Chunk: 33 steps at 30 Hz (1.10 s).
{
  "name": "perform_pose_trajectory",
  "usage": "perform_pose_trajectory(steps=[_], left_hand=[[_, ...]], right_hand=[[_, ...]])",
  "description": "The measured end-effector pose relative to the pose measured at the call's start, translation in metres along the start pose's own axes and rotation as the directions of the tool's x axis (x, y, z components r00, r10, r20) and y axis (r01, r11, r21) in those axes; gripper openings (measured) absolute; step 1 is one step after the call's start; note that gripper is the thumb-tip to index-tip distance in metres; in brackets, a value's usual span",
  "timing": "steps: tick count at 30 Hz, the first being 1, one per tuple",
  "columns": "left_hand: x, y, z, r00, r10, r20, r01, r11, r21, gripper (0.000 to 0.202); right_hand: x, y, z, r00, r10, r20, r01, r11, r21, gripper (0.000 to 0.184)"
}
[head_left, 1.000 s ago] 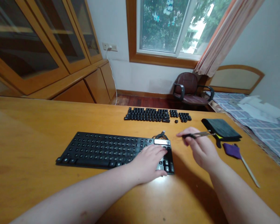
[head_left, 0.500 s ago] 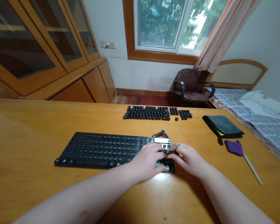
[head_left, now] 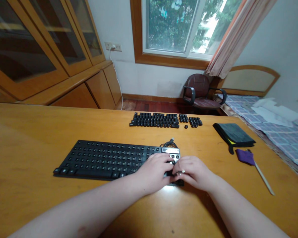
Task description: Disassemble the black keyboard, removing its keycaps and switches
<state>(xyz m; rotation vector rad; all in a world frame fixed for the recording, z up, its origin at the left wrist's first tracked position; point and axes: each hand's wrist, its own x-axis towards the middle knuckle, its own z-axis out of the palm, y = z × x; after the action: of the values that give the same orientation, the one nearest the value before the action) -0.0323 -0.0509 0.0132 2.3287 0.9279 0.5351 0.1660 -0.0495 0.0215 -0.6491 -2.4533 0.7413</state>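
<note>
Hands (head_left: 175,172) together on black keyboard's (head_left: 106,159) right end

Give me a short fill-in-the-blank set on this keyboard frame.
1. Both hands, the left hand and the right hand, rest at the ____ end of the keyboard.
2. The removed keycaps lie in rows ____ the keyboard, nearer the window.
3. The cloth on the stick tool is ____.
4. The keyboard lies on a ____ desk.

Missing words: right; beyond; purple; wooden
</note>
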Motion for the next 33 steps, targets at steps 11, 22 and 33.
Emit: perform_pose_trajectory(steps=[11,22,33], left_hand=[[0.003,-0.007,0.003,0.999,0.006,0.039,-0.004,0.999,-0.054,0.014],[0.005,-0.006,-0.005,0.992,-0.063,0.113,0.07,0.996,-0.061,0.024],[0.005,-0.007,-0.001,0.987,-0.107,0.12,0.111,0.994,-0.02,0.025]], right_hand=[[-0.002,0.003,0.021,0.948,0.008,-0.319,-0.071,0.98,-0.185,0.017],[0.001,-0.002,0.027,0.911,0.128,-0.391,-0.213,0.96,-0.182,0.024],[0.003,-0.003,0.028,0.886,0.26,-0.383,-0.317,0.944,-0.092,0.027]])
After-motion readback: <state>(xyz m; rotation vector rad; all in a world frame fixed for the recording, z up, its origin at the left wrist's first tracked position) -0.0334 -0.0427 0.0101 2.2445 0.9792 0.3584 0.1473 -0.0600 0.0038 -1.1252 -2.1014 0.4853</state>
